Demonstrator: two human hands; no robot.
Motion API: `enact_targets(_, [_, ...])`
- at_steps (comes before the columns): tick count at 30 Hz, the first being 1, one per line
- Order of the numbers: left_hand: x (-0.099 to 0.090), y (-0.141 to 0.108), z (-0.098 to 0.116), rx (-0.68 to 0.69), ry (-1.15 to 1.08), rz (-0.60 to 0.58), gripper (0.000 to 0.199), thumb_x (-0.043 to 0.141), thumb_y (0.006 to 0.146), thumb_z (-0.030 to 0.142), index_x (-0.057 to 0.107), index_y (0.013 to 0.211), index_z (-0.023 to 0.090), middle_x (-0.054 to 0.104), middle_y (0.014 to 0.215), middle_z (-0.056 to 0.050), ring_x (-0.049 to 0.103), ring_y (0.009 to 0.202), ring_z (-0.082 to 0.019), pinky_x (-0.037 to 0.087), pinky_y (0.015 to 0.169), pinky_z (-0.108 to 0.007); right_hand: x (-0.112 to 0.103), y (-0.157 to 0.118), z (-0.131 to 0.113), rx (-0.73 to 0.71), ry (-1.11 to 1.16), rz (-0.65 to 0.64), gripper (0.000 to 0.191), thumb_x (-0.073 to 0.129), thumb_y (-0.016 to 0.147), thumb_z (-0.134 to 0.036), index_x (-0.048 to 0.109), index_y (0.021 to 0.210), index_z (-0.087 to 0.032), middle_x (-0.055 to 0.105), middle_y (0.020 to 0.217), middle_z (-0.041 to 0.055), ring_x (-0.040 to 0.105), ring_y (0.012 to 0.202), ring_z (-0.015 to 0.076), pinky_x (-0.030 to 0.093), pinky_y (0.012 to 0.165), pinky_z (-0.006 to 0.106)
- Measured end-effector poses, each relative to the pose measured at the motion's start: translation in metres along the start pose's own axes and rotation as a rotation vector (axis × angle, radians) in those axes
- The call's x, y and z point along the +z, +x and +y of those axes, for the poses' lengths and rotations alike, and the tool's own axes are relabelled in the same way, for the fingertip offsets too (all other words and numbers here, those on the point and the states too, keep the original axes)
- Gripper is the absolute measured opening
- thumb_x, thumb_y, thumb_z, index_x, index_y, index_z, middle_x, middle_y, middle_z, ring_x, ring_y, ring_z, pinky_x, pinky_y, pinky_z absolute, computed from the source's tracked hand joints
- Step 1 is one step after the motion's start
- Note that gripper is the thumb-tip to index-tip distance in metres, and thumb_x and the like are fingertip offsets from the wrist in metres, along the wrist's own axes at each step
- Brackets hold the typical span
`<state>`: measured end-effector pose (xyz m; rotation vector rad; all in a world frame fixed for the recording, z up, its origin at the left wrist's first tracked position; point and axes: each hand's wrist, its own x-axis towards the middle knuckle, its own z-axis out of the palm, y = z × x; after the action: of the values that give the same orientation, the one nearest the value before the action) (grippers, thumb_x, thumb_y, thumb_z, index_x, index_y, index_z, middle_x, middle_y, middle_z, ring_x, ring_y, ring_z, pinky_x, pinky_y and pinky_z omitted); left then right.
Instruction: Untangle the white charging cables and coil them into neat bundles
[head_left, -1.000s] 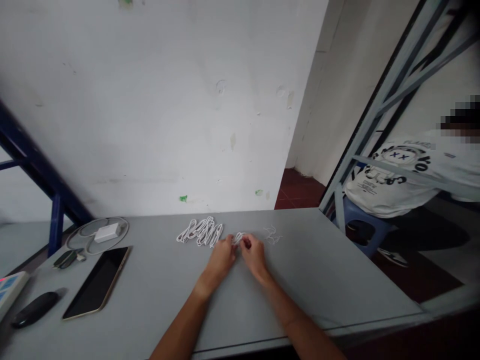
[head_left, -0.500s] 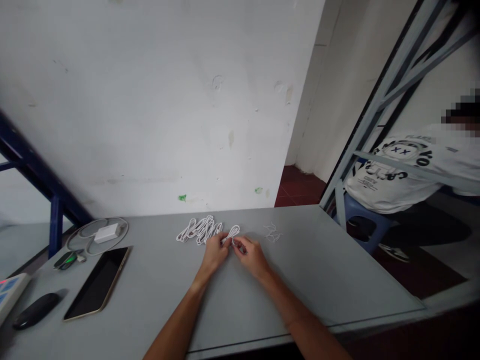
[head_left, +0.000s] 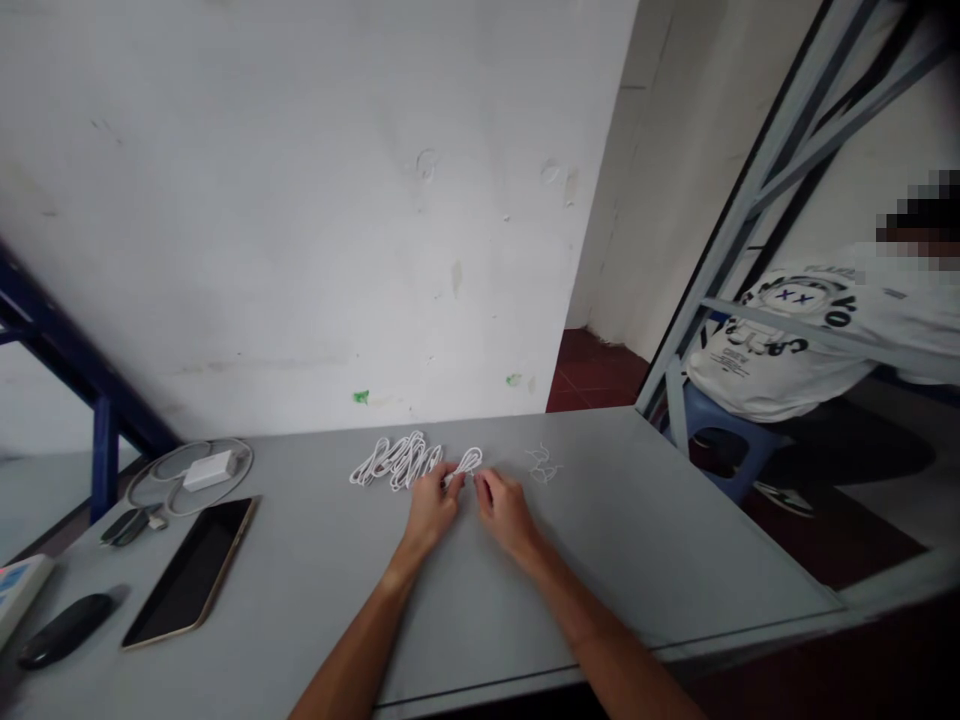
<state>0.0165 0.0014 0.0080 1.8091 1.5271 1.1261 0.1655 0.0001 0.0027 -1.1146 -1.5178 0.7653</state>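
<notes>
Cord (head_left: 470, 459) is in L hand (head_left: 431, 505), btwn coils (head_left: 407, 462) & strands (head_left: 541, 466).

Right of the right hand (head_left: 508, 512), the tabletop (head_left: 660, 550) offers a wide open stretch, with thin white strands (head_left: 541, 467) in the way farther back. Bundled white cords (head_left: 397, 460) obstruct the far side of the left hand (head_left: 433, 505); the wall (head_left: 315, 220) bars passage behind.

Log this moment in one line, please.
left hand: holds looped white cord | right hand: close beside it | on table: cord bundles, thin strands
</notes>
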Motion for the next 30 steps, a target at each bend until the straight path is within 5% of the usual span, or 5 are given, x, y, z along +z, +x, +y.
enact_targets(4, [0.002,-0.003,0.002,0.085,-0.021,0.053,0.031,0.054,0.095,0.039,0.074,0.107,0.018,0.075,0.079,-0.003,0.061,0.065,-0.017,0.048,0.066,-0.028,0.001,0.005,0.001,0.350,0.403,-0.173,0.019,0.051,0.072,-0.030,0.051,0.055,-0.022,0.040,0.047,-0.0064,0.033,0.041,0.0105,0.027,0.044,0.024])
enact_targets(9, [0.001,-0.005,0.003,0.104,-0.017,0.049,0.034,0.052,0.096,0.040,0.073,0.110,0.017,0.072,0.074,-0.002,0.060,0.064,-0.017,0.048,0.065,-0.028,-0.001,0.007,0.001,0.378,0.426,-0.235,0.017,0.052,0.071,-0.033,0.051,0.058,-0.022,0.041,0.046,-0.0065,0.032,0.038,0.0106,0.028,0.040,0.024])
enact_targets(17, [-0.001,-0.003,0.005,0.028,0.033,0.031,0.032,0.054,0.094,0.037,0.075,0.104,0.016,0.078,0.088,-0.007,0.067,0.075,-0.020,0.051,0.074,-0.030,-0.001,-0.004,0.002,-0.114,-0.194,-0.013,0.015,0.057,0.076,-0.030,0.056,0.061,-0.026,0.058,0.060,0.0006,0.050,0.055,0.0170,0.033,0.054,0.026])
enact_targets(24, [0.002,-0.008,0.006,0.107,-0.015,0.007,0.035,0.051,0.098,0.039,0.073,0.114,0.016,0.073,0.080,-0.004,0.060,0.065,-0.017,0.049,0.068,-0.028,0.000,0.005,0.002,0.354,0.478,-0.253,0.025,0.048,0.075,-0.035,0.045,0.052,-0.024,0.028,0.039,-0.0106,0.022,0.033,0.0091,0.024,0.037,0.022])
enact_targets(30, [0.000,-0.007,0.006,0.101,-0.018,0.035,0.035,0.051,0.098,0.039,0.073,0.112,0.016,0.074,0.082,-0.004,0.060,0.066,-0.017,0.049,0.069,-0.028,-0.003,0.006,0.000,0.353,0.430,-0.229,0.023,0.049,0.075,-0.038,0.050,0.058,-0.023,0.037,0.041,-0.0088,0.032,0.033,0.0105,0.027,0.036,0.023])
